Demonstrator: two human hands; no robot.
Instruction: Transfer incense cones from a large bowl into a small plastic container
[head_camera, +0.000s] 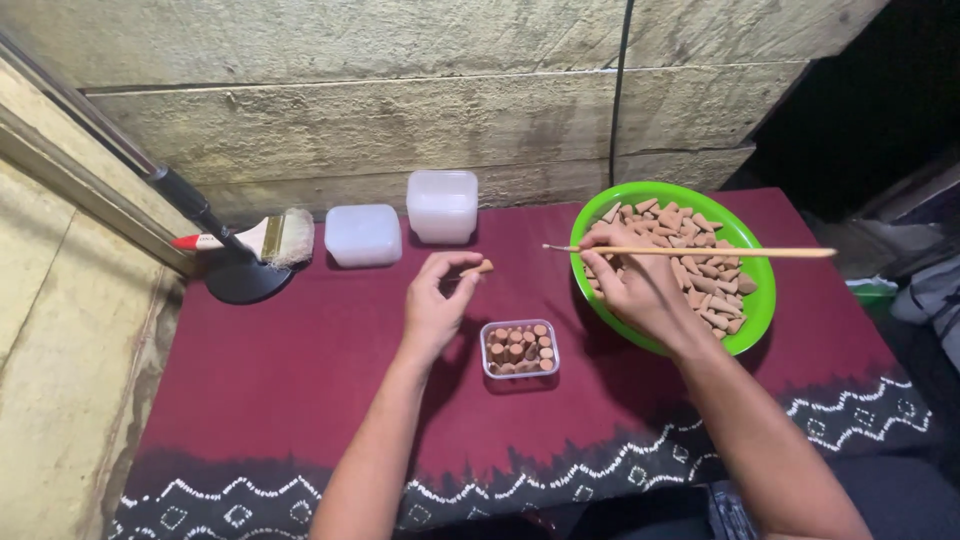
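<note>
The left hand (435, 305) pinches one small brown clay-looking cone (483, 267) between the thumb and first finger, with the pointy end sticking out to the side. It holds the cone up in the air, just above and to the left of a small clear plastic box (519, 349). That box is square with round corners, and it is packed with more brown cones standing close together so their flat round ends show.

The right hand (640, 285) rests over the edge of a round bright green plastic bowl (745, 335). The bowl is shiny and smooth, and it is full of a loose pile of brown cones (712, 280) lying every which way. The fingers of this hand are curled and pressed around a long thin wooden stick (700, 251), which lies flat across the top of the bowl and pokes out to the right.

Everything sits on a dark red cloth (300, 370) with a white zigzag pattern along its near edge. At the back are two milky white plastic boxes with lids (400, 222), one flat and one taller. To the left lies a paintbrush with a red handle and pale soft bristles (255, 240), beside the round black base of a stand (245, 280). Behind is a rough wall of wooden planks (400, 100).
</note>
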